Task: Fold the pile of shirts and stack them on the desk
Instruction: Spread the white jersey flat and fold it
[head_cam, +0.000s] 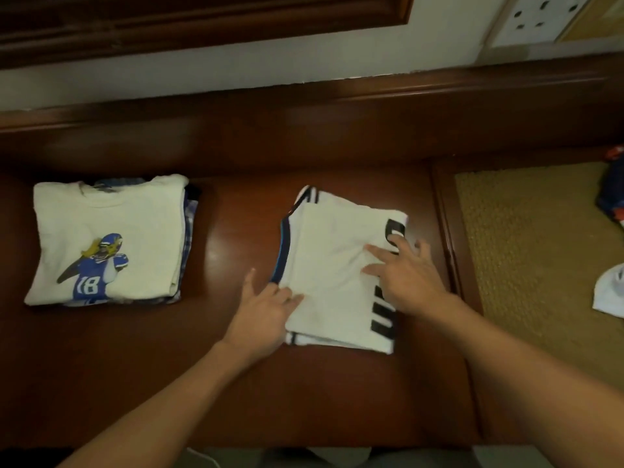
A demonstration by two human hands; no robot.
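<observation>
White cloth (610, 292), dark garment (612, 194) partly beyond right edge.

Bare left hand (261, 310), bare right hand (413, 282); forearms (506, 363) uncovered

Single head-worn view looks steeply down and forward over the desk (236, 214), close above its near edge; far edge meets the wall (202, 72).

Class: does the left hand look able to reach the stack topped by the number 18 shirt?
Probably yes: the left hand merely touches the white jersey, and only bare desk separates it from the stack.
</observation>
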